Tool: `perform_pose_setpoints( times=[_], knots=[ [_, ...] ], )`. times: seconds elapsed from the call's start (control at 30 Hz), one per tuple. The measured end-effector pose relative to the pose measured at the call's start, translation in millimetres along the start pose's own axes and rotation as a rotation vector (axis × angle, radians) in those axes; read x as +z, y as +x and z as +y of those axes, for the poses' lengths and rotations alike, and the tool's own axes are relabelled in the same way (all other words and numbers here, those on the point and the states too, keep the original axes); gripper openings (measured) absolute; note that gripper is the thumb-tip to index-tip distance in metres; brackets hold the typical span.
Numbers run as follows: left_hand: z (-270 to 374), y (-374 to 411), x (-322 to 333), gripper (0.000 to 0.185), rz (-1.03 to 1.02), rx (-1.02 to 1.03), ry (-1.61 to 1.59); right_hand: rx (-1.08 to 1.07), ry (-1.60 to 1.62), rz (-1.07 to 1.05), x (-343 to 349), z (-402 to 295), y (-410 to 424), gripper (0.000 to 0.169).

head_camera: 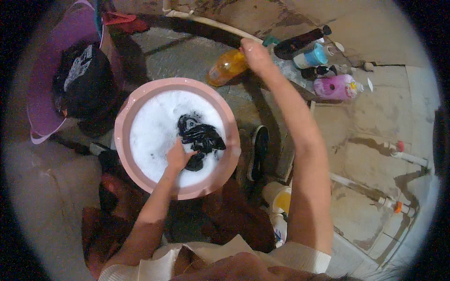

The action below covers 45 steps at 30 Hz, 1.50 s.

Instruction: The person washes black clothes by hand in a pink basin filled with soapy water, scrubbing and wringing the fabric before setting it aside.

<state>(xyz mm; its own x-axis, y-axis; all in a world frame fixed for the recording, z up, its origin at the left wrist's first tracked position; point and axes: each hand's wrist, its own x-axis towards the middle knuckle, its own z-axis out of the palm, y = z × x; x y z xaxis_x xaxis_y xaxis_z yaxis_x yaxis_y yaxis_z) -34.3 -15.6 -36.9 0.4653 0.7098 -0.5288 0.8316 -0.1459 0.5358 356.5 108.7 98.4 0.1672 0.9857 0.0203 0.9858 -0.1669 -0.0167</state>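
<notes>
A round pink plastic basin (124, 140) full of white suds stands before me. Wet black cloth (204, 137) lies in the suds, right of the basin's middle. My left hand (178, 154) is at the cloth's lower left edge, thumb spread; whether it grips the cloth is not clear. Beyond the basin's upper right rim, my right hand (256, 54) is closed around the top end of a clear plastic bottle of orange liquid (226, 67), which is tilted with its base towards the lower left. The bottle's cap is hidden by my fingers.
A purple tub (42, 105) with dark cloth (88, 80) stands at left. On a ledge at upper right are a dark bottle (299, 42), a blue and white container (311, 56) and a pink bottle (335, 86). A dark shoe (259, 152) and a yellowish container (276, 196) are right of the basin.
</notes>
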Motion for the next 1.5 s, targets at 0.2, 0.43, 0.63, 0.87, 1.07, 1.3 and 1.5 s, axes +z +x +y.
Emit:
perform_pose_setpoints(
  times=[0.2,0.43,0.63,0.87,1.07,1.3,1.5],
  knots=[
    [-6,3,4,0.081,-0.038,0.026,-0.004,0.005,0.005,0.046,3,41,-1,0.022],
    [-13,4,15,0.074,0.087,0.138,-0.027,-0.064,-0.069,0.169,13,71,0,0.033],
    [-58,39,9,0.026,0.117,0.163,-0.669,-0.118,-0.146,0.532,-35,-32,-26,0.036],
    [23,26,-96,0.017,0.230,0.165,-1.031,-0.157,0.785,-0.046,58,-212,-160,0.072],
    [6,38,-88,0.028,0.229,-0.040,-1.143,0.258,0.897,0.001,106,-261,-162,0.068],
    [-38,54,-8,0.057,0.034,-0.309,-1.414,0.242,0.474,-0.424,193,-233,-156,0.051],
    [-18,53,-60,0.055,-0.273,-0.436,-1.694,0.074,0.864,-0.284,48,-270,-171,0.042]
  ],
)
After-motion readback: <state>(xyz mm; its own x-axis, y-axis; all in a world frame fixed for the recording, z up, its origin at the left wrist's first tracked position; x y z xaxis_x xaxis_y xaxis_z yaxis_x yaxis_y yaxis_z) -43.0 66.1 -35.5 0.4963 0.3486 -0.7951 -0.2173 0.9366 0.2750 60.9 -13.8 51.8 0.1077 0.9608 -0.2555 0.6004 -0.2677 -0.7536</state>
